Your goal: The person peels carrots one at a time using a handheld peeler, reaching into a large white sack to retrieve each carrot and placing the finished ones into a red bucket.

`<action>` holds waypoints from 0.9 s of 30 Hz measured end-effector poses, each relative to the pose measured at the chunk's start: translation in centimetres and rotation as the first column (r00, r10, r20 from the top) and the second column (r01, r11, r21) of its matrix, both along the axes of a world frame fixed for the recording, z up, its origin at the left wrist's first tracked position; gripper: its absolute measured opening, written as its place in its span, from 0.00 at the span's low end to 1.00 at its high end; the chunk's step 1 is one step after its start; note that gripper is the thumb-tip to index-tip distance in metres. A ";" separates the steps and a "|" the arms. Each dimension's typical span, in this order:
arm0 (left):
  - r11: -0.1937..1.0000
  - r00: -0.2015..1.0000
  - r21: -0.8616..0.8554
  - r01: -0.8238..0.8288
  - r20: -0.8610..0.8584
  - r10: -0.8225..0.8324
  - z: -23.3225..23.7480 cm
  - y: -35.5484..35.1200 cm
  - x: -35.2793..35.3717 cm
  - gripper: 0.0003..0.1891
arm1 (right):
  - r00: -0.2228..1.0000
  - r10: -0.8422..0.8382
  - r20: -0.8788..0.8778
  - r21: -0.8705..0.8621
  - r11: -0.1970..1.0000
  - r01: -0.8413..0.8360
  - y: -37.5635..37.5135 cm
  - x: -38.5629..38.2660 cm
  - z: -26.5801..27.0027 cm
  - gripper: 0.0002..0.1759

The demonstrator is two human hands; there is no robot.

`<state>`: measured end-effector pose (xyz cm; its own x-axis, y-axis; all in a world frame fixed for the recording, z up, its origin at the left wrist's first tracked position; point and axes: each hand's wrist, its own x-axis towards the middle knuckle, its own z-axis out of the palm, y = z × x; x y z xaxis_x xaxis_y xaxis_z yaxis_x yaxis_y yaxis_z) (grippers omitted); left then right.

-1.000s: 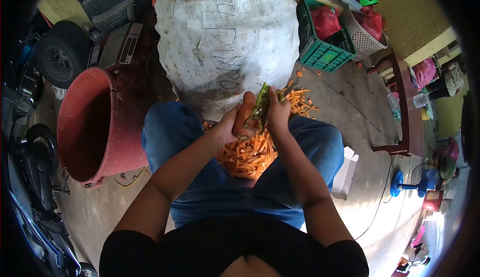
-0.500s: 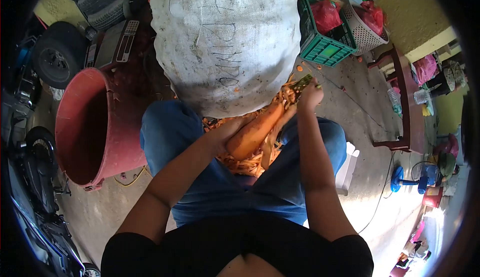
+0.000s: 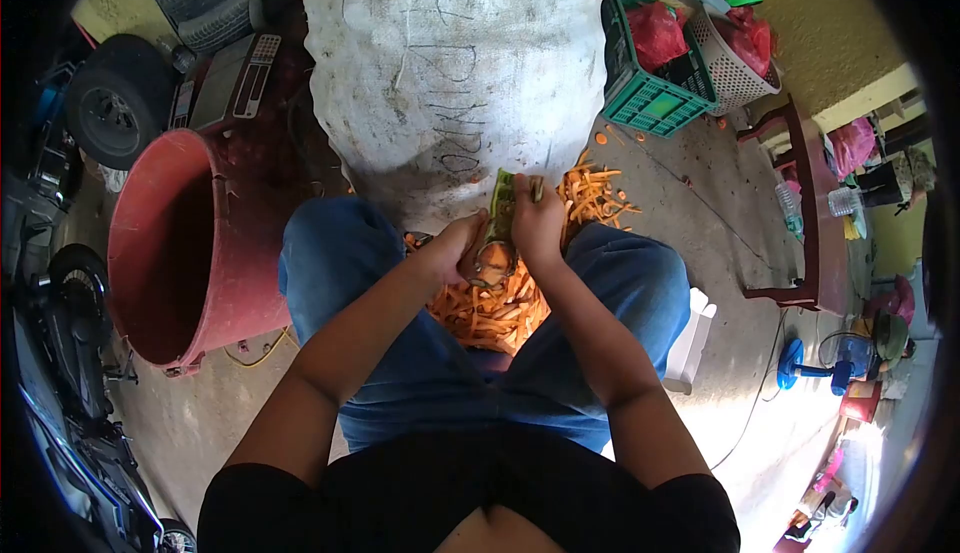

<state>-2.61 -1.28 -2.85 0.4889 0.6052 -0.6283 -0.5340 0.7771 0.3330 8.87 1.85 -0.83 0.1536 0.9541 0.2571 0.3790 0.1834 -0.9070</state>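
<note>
Above orange peelings (image 3: 490, 315), left hand (image 3: 460, 245) close beside right hand (image 3: 538, 221).

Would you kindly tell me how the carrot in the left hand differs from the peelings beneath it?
The carrot is a single thick piece, while the peelings are many thin strips. The carrot is held in the left hand, whereas the peelings lie loose in a heap below. Both show orange.
</note>
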 end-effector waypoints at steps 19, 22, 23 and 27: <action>0.997 0.995 0.049 -0.065 0.083 0.061 -0.1 0.1 -0.2 0.15 | 0.999 0.016 0.039 0.020 1.000 -0.017 -0.8 -0.5 2.0 0.13; 0.970 0.971 0.072 0.233 -0.065 -0.228 1.6 -0.3 -0.7 0.18 | 0.942 -0.300 0.151 -0.018 0.952 0.306 3.8 3.8 -0.6 0.14; 0.970 0.971 0.072 0.234 -0.060 -0.230 2.5 -0.8 -0.5 0.18 | 0.868 -0.455 0.200 0.008 0.886 0.463 6.0 6.2 -1.5 0.15; 0.908 0.924 0.212 0.361 -0.216 -0.317 3.0 -1.9 -0.3 0.18 | 0.817 -0.574 0.059 -0.108 0.810 0.577 7.0 9.2 0.7 0.15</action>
